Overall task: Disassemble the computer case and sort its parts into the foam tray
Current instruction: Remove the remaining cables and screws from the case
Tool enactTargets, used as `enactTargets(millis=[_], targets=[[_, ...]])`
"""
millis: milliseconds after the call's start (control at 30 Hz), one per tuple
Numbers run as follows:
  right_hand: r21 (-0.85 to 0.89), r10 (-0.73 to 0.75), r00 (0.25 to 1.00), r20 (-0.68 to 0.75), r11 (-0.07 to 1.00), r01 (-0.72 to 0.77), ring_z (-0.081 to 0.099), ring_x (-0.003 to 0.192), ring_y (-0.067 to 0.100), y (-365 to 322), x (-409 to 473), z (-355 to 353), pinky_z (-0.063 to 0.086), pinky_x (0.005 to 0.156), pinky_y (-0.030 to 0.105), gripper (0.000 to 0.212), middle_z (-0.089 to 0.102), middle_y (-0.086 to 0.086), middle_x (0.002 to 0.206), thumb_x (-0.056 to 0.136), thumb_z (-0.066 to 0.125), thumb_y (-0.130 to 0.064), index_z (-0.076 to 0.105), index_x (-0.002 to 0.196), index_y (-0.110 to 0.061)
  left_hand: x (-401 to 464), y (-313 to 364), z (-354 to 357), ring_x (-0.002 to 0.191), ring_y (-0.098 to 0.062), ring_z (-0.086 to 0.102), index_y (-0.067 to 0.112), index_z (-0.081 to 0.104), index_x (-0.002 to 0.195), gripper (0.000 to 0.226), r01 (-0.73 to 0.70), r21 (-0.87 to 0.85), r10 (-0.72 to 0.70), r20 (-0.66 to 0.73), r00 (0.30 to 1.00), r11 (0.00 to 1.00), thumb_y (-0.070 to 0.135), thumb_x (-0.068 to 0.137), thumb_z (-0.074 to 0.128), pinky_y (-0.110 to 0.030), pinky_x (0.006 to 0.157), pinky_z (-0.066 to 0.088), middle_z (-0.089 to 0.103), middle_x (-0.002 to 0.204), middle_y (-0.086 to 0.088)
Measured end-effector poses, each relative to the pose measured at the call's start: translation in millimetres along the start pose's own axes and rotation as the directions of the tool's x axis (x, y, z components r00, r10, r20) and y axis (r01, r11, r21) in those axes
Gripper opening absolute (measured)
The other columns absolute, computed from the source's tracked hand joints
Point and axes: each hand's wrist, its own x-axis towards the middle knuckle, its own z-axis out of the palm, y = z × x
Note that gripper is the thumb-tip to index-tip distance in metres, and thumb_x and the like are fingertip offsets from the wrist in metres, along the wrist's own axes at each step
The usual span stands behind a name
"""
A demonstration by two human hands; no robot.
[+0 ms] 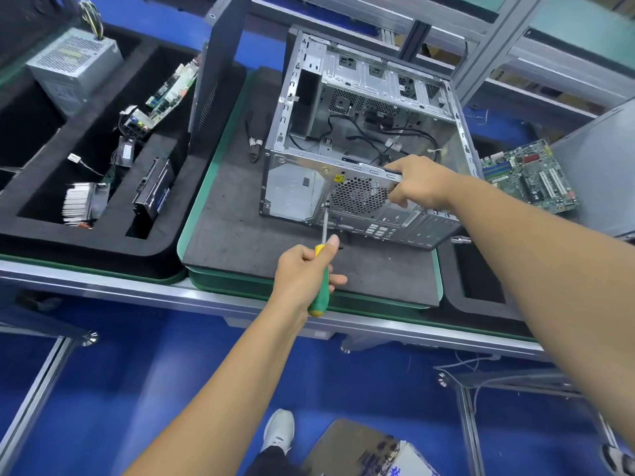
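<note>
Left hand [305, 269] clamped round green-and-yellow screwdriver [319, 269], shaft angled up-forward onto open silver metal computer case [364, 159], rear edge gripped by right hand [417, 182].

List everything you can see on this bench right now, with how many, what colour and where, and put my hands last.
computer case: one, silver, open, on the grey mat
screwdriver: one, green and yellow handle, tip at the case's rear panel
foam tray: one, black, left of the mat
power supply: one, grey, tray's far left
heatsink: one, silver, tray's near compartment
drive: one, black, tray's narrow slot
motherboard: one, green, right of the case
pliers: one, dark, on the mat
hands: left hand grips the screwdriver; right hand holds the case's rear edge
</note>
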Motion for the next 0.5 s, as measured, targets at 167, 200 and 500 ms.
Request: enactTargets(millis=[167, 200, 500], targets=[[0.004, -0.007, 1.0, -0.004, 1.0, 0.007, 0.052, 0.056, 0.021, -0.5, 0.4, 0.1, 0.043, 0.041, 0.025, 0.089, 0.073, 0.016, 0.092, 0.056, 0.061, -0.013, 0.054, 0.145, -0.015, -2.8, 5.9, -0.7, 0.064, -0.015, 0.074, 0.008, 0.066, 0.092, 0.055, 0.132, -0.016, -0.13, 0.098, 0.987, 0.991, 0.057, 0.104, 0.044, -0.031, 0.062, 0.054, 0.07, 0.066, -0.001], [0.004, -0.008, 1.0, 0.0, 1.0, 0.008, 0.053, 0.057, 0.022, -0.1, 0.2, 0.2, 0.044, 0.041, 0.025, 0.089, 0.073, 0.015, 0.094, 0.058, 0.061, -0.012, 0.053, 0.147, -0.015, -1.5, 6.8, -1.3, 0.055, -0.013, 0.067, 0.01, 0.066, 0.09, 0.057, 0.147, 0.003, -0.147, 0.083, 0.986, 0.989, 0.058, 0.105, 0.039, -0.029, 0.058, 0.051, 0.066, 0.061, 0.001], [-0.026, -0.012, 1.0, 0.003, 1.0, 0.012, 0.055, 0.06, 0.026, -0.1, 1.5, -0.3, 0.046, 0.044, 0.028, 0.075, 0.073, 0.018, 0.096, 0.07, 0.064, -0.002, 0.056, 0.143, -0.014, -1.1, 3.9, -7.6, 0.049, -0.01, 0.058, 0.014, 0.046, 0.096, 0.049, 0.004, 0.05, -0.001, -0.065, 0.998, 0.999, 0.043, 0.083, 0.084, -0.028, 0.049, 0.051, 0.062, 0.07, -0.004]])
